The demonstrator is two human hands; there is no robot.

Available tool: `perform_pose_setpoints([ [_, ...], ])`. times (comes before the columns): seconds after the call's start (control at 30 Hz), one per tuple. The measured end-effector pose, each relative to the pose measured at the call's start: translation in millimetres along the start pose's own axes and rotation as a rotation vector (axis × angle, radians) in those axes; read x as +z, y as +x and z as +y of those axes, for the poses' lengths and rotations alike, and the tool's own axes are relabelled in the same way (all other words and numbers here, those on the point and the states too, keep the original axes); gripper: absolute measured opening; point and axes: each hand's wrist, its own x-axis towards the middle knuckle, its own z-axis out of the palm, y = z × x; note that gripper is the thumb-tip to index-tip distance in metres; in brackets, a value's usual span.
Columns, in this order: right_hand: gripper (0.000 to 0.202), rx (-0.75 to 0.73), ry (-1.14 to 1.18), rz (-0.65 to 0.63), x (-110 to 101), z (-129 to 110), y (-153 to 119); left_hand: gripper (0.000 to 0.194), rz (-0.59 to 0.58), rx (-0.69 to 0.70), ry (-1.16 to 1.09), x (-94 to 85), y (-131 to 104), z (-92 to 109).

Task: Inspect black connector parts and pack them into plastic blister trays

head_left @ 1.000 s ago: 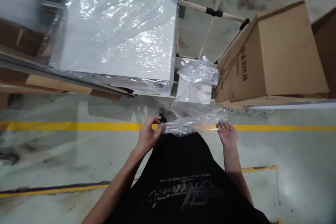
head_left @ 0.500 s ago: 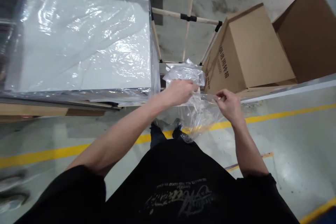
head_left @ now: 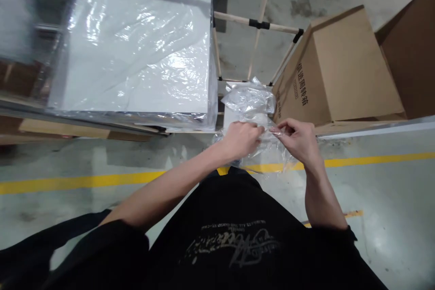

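A clear plastic bag point(head_left: 268, 153) hangs in front of my body, below both hands. My left hand point(head_left: 243, 138) is closed on the plastic, its fingers curled at the bag's upper left. Thumb and forefinger of my right hand point(head_left: 297, 138) pinch the bag's upper right, close to my left hand. Just beyond the hands, crumpled clear plastic point(head_left: 249, 97) lies on a white flat surface point(head_left: 231, 118) between the large stack and the carton.
A plastic-wrapped white stack point(head_left: 136, 54) fills the left. An open cardboard carton point(head_left: 353, 68) stands at the right. Between them runs a pipe frame point(head_left: 234, 17) with black joints. Dark clothing of another person point(head_left: 57, 235) shows at the lower left.
The view has shifted, so the stack and carton appear farther right. My hands have come closer together, and the bag between them is more bunched. The dark clothing at lower left has come into view.
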Motion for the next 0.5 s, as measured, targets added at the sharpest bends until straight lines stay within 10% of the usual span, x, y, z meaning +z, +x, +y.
perform_pose_setpoints([
  [0.23,0.018,0.536,-0.372,-0.163,70.1,116.9,-40.1,0.027,0.287,-0.332,-0.282,24.0,-19.2,-83.4],
  [0.5,0.021,0.915,0.09,0.084,111.8,164.2,-86.4,0.013,-0.051,-0.421,0.069,88.8,-80.7,-144.2],
])
